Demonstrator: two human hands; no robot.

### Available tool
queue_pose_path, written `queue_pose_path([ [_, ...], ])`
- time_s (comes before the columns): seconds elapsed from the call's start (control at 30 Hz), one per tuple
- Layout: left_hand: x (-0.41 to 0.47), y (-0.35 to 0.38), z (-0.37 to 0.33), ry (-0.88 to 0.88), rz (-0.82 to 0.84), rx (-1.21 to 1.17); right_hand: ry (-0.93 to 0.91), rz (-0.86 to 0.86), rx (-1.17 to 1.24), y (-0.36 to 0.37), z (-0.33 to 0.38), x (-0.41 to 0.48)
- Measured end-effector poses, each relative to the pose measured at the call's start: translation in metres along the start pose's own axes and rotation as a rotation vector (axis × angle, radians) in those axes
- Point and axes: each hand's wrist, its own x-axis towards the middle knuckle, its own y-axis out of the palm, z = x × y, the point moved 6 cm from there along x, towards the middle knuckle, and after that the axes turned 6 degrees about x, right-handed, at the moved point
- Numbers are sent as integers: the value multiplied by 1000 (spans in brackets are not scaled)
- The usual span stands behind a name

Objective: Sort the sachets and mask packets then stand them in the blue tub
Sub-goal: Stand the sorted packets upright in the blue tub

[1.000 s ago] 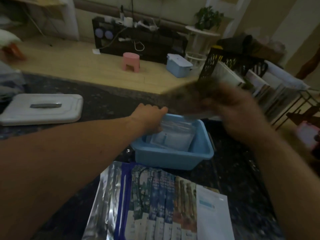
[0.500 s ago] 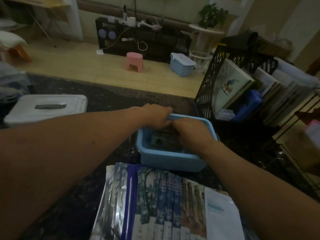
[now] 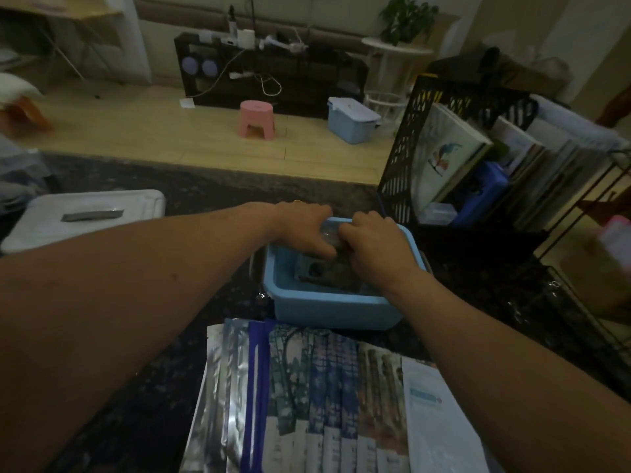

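Blue plastic tub (image 3: 334, 312) sits on the dark speckled counter (image 3: 239, 189), directly under both hands. Inside it a dark packet (image 3: 317, 273) stands on edge against a clear sachet (image 3: 328, 233), whose top shows between the two hands. The left hand (image 3: 302, 227) curls its fingers over the clear sachet's top edge, with the thumb pointing down towards the dark packet. The right hand (image 3: 375, 249) is curled round the dark packet's top, close against the left's fingers. Nearer the person than the wrists, a fan of mask packets (image 3: 307, 387) lies flat and overlapping, and a white packet (image 3: 433, 425) lies beside the right forearm. Well left of the left hand rests a white lid (image 3: 92, 213). Just beyond the right hand stands a black mesh rack (image 3: 406, 158).
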Motion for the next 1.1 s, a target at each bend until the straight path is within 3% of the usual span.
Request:
queue_pose_path([
  [0.1, -2, 2, -2, -4, -31, 22, 15, -14, -6, 0, -1, 0],
  [0.23, -2, 5, -7, -78, -215, 279, 36, -11, -2, 2, -3, 0],
  [0.43, -3, 4, -6, -76, -218, 290, 107, -76, 129, -9, -5, -4],
  [0.6, -3, 7, -6, -85, -204, 298, 385, -428, 590, -77, -37, -59],
  [0.7, -2, 6, -9, -89, -198, 316, 638, -492, 660, -100, -62, -141],
  [0.77, -1, 5, -8, -100, -198, 314, 868, -345, 609, -85, -81, -194],
  [0.87, -1, 4, -8, -112, -199, 325, 1137, 239, 587, -29, -85, -254],
  [0.93, -1, 4, -8, -113, -201, 332, 1156, 497, 555, -2, -69, -273],
  [1.0, -2, 4, -7, -121, -194, 331, 1119, 568, 460, 8, -55, -273],
  [1.1, -4, 2, -8, -123, -187, 330, 1111, 520, 515, 14, -38, -263],
])
